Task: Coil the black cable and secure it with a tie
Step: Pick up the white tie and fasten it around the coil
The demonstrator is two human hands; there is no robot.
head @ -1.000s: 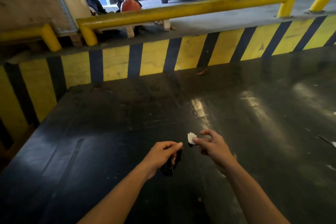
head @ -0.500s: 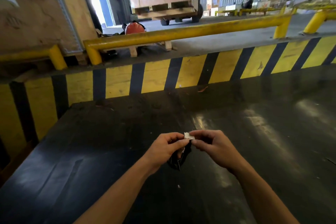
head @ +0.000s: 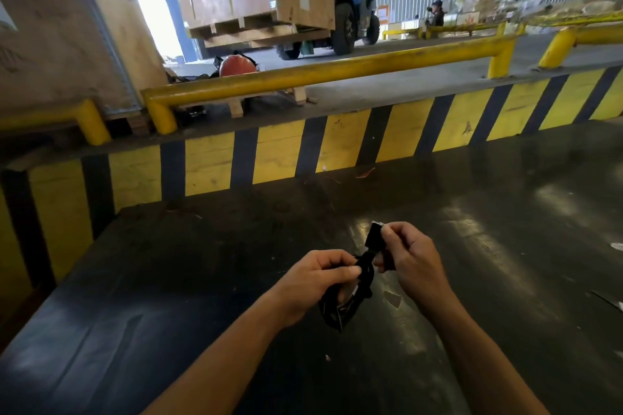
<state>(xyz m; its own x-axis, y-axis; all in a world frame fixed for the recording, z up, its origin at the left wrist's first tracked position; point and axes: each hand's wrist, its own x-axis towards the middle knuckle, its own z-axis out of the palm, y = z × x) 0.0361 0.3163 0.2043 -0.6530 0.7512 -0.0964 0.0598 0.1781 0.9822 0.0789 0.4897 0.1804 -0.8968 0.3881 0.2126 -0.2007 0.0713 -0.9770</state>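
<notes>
low in the centre of the frame, above the dark glossy counter [head: 505, 246], my left hand [head: 315, 280] pinches the small limp coiled black cable [head: 349, 296] closed while my right hand [head: 409, 258] grips its black strap tie [head: 374, 239]; light, floppy, best held at the bundle's waist, i judge.

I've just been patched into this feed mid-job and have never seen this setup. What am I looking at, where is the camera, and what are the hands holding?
There is no robot here: a person works with two bare hands. The single picture comes from a wide-angle camera worn on the head, looking forward and down.

The left hand grips a small bundle of coiled black cable, held above the dark worktop. The right hand pinches a black strap-like end rising from the bundle, probably the tie; I cannot tell whether it is fastened.

Behind the worktop runs a yellow-and-black striped barrier, then a yellow rail and a forklift carrying a wooden crate.
</notes>
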